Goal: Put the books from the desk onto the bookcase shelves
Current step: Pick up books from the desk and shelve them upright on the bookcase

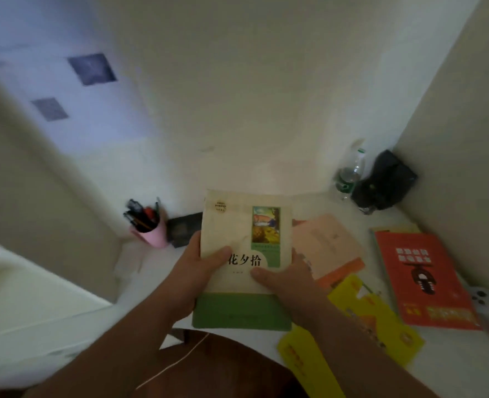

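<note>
Cream-and-green book (244,254) is being gripped by left hand (200,271) and right hand (283,278), thumbs on cover, above near desk (338,202) edge. Slip risk: only lower half is being held.

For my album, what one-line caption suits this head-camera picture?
Both hands, left hand and right hand, hold a cream-and-green book above a desk strewn with books.

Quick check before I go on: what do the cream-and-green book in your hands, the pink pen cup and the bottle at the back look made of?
Cream-and-green book: paper with a soft card cover, matte; it looks slightly creased. Pink pen cup: probably plastic, smooth and opaque. Bottle: clear plastic by the look, see-through with a white cap.
</note>
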